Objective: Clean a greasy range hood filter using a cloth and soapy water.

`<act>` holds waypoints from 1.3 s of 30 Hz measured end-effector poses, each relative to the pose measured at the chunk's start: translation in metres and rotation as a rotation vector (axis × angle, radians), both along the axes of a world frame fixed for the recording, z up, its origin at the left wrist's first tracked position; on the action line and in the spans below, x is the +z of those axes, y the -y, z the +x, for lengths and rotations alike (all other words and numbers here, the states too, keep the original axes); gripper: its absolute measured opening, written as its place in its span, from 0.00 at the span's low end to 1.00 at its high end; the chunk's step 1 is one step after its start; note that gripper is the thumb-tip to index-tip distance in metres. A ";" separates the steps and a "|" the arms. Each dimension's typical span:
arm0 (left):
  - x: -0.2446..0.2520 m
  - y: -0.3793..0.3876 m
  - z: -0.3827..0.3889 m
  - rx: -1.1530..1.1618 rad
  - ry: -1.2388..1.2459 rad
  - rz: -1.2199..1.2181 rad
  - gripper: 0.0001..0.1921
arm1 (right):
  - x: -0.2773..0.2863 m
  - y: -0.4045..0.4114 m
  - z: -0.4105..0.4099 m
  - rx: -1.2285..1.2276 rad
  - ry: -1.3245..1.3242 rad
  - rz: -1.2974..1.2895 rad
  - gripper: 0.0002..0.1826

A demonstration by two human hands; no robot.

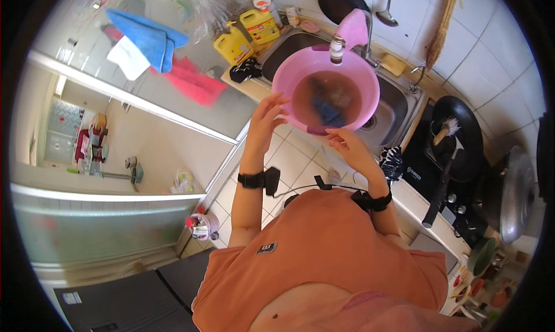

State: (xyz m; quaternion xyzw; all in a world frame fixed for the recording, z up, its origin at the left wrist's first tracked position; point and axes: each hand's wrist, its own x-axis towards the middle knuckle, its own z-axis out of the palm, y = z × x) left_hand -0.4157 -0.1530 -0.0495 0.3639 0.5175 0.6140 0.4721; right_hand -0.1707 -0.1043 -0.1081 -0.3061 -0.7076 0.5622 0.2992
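A pink plastic basin [369,78] rests across the two bowls of a steel sink. Murky brownish water [318,81] fills part of it, and a dark blue cloth [326,112] lies in the water. My left hand [268,115] is raised at the basin's left rim, fingers apart and holding nothing. Close to the near rim, by its purple grip [320,130], my right hand [349,145] has loosely bent fingers and nothing in them; whether it touches the rim I cannot tell. The faucet's white-and-brown end [336,52] hangs over the water.
Two yellow jugs [245,38] and a black cloth [245,70] sit left of the sink [387,109]. To the right, a wok [466,111] with a brush in it is on the black stove [418,169]. Its handle reaches toward the counter's front edge. A patterned cloth [391,163] hangs there.
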 end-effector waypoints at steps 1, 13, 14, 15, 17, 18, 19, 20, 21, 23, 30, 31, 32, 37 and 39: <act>-0.005 -0.025 -0.003 -0.012 0.000 -0.013 0.20 | -0.004 -0.007 0.001 -0.012 0.000 -0.013 0.15; -0.177 -0.213 0.001 -1.319 -1.630 -0.089 0.11 | -0.023 -0.037 0.040 -0.301 -0.050 -0.278 0.15; -0.165 -0.216 0.009 -1.400 -1.444 -0.241 0.09 | -0.023 -0.036 0.038 -0.363 -0.054 -0.254 0.15; -0.144 -0.216 0.017 -1.462 -1.252 -0.397 0.08 | -0.020 -0.035 0.035 -0.417 -0.053 -0.228 0.15; -0.113 -0.221 0.015 -1.474 -1.152 -0.233 0.08 | -0.010 -0.032 0.025 -0.501 -0.073 -0.232 0.15; -0.106 -0.224 0.008 -1.382 -0.976 -0.146 0.08 | -0.004 -0.032 0.020 -0.547 -0.118 -0.296 0.15; -0.098 -0.226 0.001 -1.287 -0.793 -0.068 0.09 | 0.001 -0.031 0.013 -0.591 -0.161 -0.362 0.14; -0.088 -0.228 -0.010 -1.308 -0.776 -0.025 0.08 | 0.004 -0.032 0.003 -0.641 -0.152 -0.346 0.14; -0.075 -0.225 -0.019 -1.330 -0.777 -0.007 0.08 | 0.004 -0.034 -0.008 -0.667 -0.153 -0.338 0.14; -0.054 -0.213 -0.034 -1.170 -0.316 -0.198 0.07 | 0.000 -0.038 -0.029 -0.717 -0.195 -0.351 0.15; -0.045 -0.213 -0.067 -1.073 0.251 -0.224 0.14 | -0.039 -0.070 -0.108 -0.826 -0.046 -0.112 0.18; -0.042 -0.214 -0.071 -1.095 0.249 -0.228 0.14 | -0.041 -0.074 -0.116 -0.863 0.069 0.029 0.19; -0.039 -0.216 -0.073 -1.112 0.279 -0.199 0.14 | -0.042 -0.077 -0.125 -0.893 0.090 -0.009 0.21; -0.032 -0.230 -0.094 -1.121 0.332 -0.128 0.14 | -0.053 -0.080 -0.150 -0.921 -0.013 -0.128 0.12; -0.036 -0.240 -0.106 -1.009 0.144 -0.092 0.12 | -0.042 -0.076 -0.150 -0.957 0.054 -0.087 0.08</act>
